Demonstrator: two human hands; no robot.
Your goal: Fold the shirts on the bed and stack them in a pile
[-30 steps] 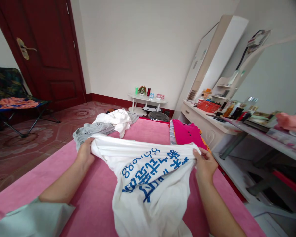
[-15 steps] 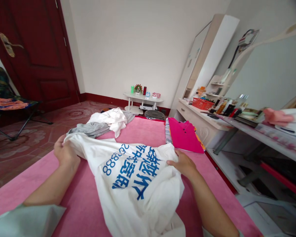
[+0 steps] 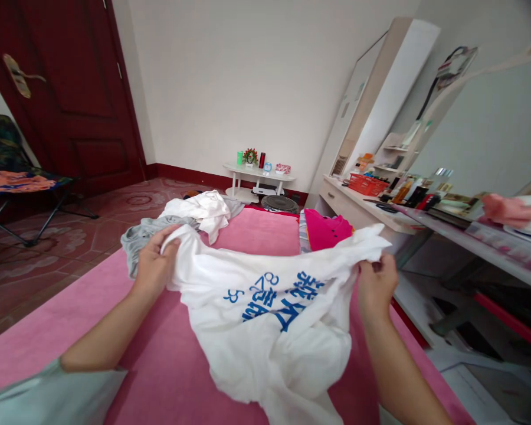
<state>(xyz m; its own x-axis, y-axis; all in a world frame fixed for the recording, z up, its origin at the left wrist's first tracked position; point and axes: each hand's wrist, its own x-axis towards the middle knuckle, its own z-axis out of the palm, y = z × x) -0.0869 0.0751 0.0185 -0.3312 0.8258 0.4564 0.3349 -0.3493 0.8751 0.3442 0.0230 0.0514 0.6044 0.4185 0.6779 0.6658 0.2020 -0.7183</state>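
A white T-shirt (image 3: 230,295) with blue printed characters and digits is stretched between my two hands over a pink bed cover (image 3: 168,366). My left hand (image 3: 156,260) pinches one upper edge of it. Opposite, my right hand (image 3: 377,283) is closed round the other upper edge, where a corner of cloth sticks up past the fingers. The shirt's lower part hangs in loose folds toward me. Beyond my left hand lie a crumpled grey garment (image 3: 137,236) and a crumpled white garment (image 3: 207,212). Behind the shirt's right side, a magenta shirt (image 3: 325,229) is partly hidden.
At right stands a dressing table (image 3: 323,188) with a red basket (image 3: 367,184), bottles and a mirror. A low white table (image 3: 256,172) is by the far wall. On the left are a folding chair (image 3: 35,189) with orange cloth and a dark red door (image 3: 71,88).
Both hands have moved to the right with the T-shirt, and the right one has risen. The shirt's top edge is now lifted in front of the magenta shirt, and the print has folded more.
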